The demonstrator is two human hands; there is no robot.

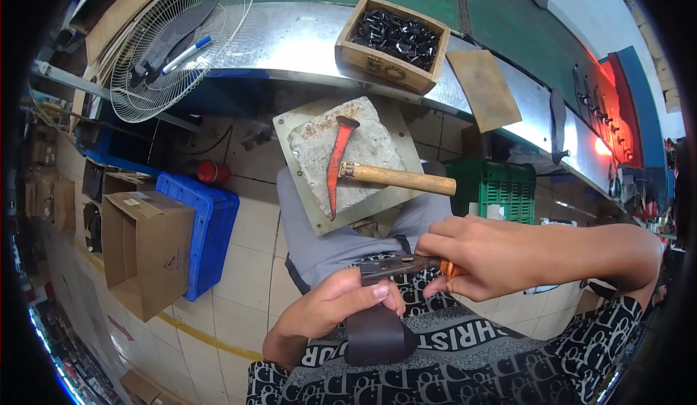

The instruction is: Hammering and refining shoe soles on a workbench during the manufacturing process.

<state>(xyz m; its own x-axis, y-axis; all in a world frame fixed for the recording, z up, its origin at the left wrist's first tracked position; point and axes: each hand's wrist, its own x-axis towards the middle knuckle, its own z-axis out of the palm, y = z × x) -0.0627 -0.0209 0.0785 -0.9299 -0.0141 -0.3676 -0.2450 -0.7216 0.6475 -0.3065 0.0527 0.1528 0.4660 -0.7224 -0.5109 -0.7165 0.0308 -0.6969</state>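
Note:
Over my lap, my left hand (337, 305) grips a dark brown, smooth, curved piece (376, 341), thumb on top; its exact kind is unclear. My right hand (475, 254) is closed around the orange handle of dark metal pliers (399, 266). The pliers' jaws meet the upper end of the brown piece, beside my left fingers. Ahead of my hands, a hammer (396, 178) with a red curved head and wooden handle lies on a rough stone block (381, 144). That block rests on a pale metal plate (325, 223) between my knees.
A wooden box (385, 75) of small black parts stands on the metal-edged bench (290, 42), beside a tan sheet (483, 89). Left are a wire fan guard (243, 2) holding a marker, a cardboard box (149, 260) and a blue crate (214, 216). A green crate (515, 187) stands right.

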